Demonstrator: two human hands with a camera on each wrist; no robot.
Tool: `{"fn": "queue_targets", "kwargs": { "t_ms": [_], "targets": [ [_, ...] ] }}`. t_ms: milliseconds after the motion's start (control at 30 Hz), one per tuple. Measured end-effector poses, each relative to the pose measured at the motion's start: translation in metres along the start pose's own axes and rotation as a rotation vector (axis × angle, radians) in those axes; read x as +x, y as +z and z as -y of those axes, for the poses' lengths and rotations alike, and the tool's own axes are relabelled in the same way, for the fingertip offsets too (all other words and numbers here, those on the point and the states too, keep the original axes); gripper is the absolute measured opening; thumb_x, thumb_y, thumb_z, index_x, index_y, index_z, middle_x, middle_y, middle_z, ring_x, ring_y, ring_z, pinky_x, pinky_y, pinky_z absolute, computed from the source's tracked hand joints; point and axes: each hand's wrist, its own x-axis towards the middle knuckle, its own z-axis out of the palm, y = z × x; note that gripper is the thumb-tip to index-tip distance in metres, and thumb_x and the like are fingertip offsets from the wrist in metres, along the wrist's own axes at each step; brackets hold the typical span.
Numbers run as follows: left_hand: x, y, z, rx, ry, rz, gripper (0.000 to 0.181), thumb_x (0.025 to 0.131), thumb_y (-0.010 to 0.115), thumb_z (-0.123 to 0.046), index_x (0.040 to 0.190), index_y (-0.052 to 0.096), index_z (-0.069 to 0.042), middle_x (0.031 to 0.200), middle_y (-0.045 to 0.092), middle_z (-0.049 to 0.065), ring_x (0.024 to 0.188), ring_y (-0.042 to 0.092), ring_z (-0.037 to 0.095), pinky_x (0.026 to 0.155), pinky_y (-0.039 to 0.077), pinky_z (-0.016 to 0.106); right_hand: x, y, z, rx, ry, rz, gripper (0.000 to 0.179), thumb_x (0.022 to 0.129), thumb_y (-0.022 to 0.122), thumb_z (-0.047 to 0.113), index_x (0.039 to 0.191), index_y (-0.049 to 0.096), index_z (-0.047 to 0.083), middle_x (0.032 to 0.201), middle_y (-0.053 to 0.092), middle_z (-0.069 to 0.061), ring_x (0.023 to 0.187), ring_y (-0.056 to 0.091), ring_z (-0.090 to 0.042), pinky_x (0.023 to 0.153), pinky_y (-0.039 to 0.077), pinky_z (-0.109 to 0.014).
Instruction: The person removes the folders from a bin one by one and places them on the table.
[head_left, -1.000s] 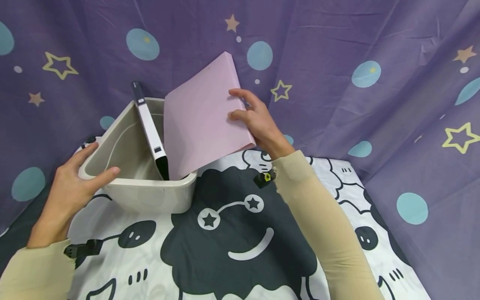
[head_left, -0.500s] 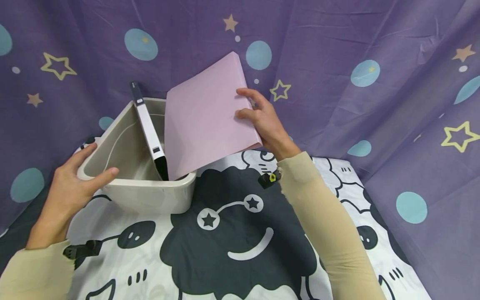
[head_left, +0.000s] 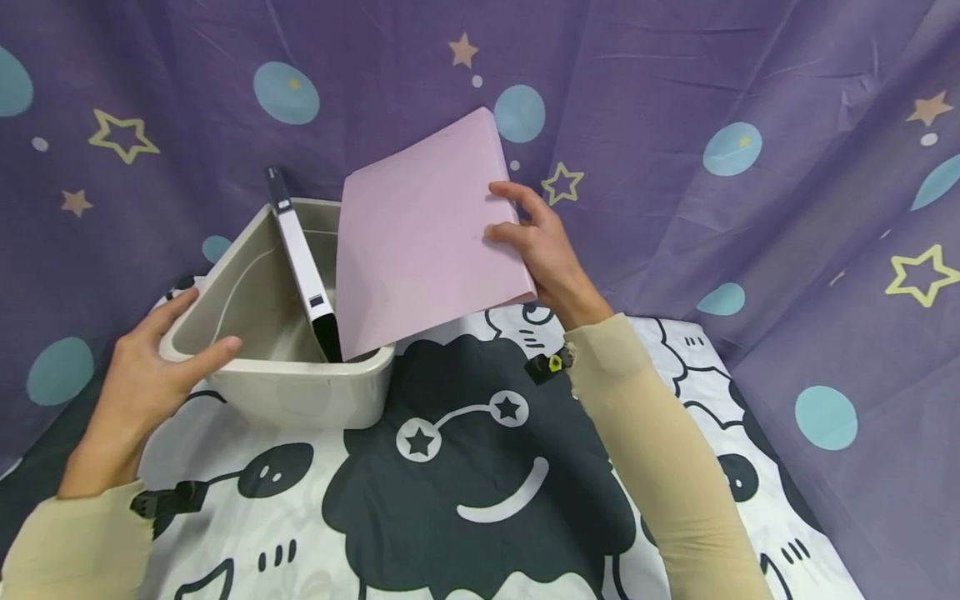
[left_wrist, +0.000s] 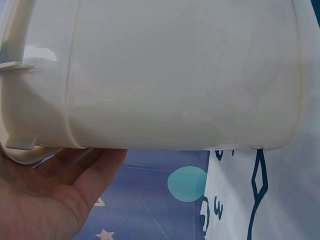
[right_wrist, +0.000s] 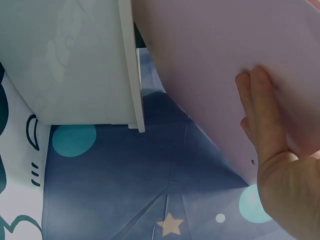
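A light grey plastic bin (head_left: 300,396) stands at the left of the head view. My left hand (head_left: 146,362) holds its left rim, thumb lying over the front edge; the left wrist view shows the fingers (left_wrist: 102,172) against the bin's outside. My right hand (head_left: 543,250) grips a pink folder (head_left: 427,242) by its right edge, thumb on the near face; fingers (right_wrist: 267,115) lie on the other face in the right wrist view. The folder leans out over the bin's right side, its lower left corner inside the rim. A slim black thing with a white edge (head_left: 303,262) leans slantwise in the bin.
The bin stands on a white cloth (head_left: 285,492) printed with dark cartoon shapes. Behind it hangs a purple curtain (head_left: 637,100) with stars and blue dots, close to the bin's back and the folder's top edge.
My right hand has moved right and slightly down, swinging the pink folder further out over the bin's right side. The left hand, bin and slim black-and-white thing stay in place.
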Motion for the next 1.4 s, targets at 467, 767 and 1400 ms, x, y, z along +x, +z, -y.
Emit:
{"fn": "queue_targets", "kwargs": {
  "t_ms": [467,767,1400],
  "targets": [
    [0.001,-0.001,0.001,0.004,0.033,-0.005,0.087,0.085,0.072,-0.034,0.154,0.02,-0.025,0.147,0.032,0.026,0.111,0.039,0.047,0.059,0.037,0.021,-0.01,-0.013,-0.004,0.062,-0.034,-0.036,0.052,0.084,0.058,-0.006,0.131,0.053,0.014,0.104,0.057,-0.019,0.066,0.066,-0.025,0.052,0.054,-0.037],
    [0.0,0.0,0.002,0.005,0.016,-0.015,0.086,0.084,0.072,-0.036,0.153,0.022,-0.028,0.143,0.036,0.026,0.107,0.04,0.041,0.057,0.039,0.021,-0.018,-0.019,-0.008,0.1,-0.043,-0.033,0.052,0.085,0.057,-0.006,0.131,0.053,0.016,0.096,0.061,-0.017,0.064,0.067,-0.023,0.05,0.054,-0.036],
    [0.0,0.001,0.0,0.002,0.036,-0.025,0.085,0.084,0.073,-0.032,0.153,0.023,-0.024,0.141,0.037,0.028,0.106,0.04,0.043,0.056,0.039,0.018,-0.03,-0.033,-0.008,0.121,-0.06,-0.069,0.051,0.085,0.059,-0.005,0.13,0.054,0.017,0.094,0.064,-0.013,0.064,0.067,-0.021,0.051,0.054,-0.034]
  ]
}}
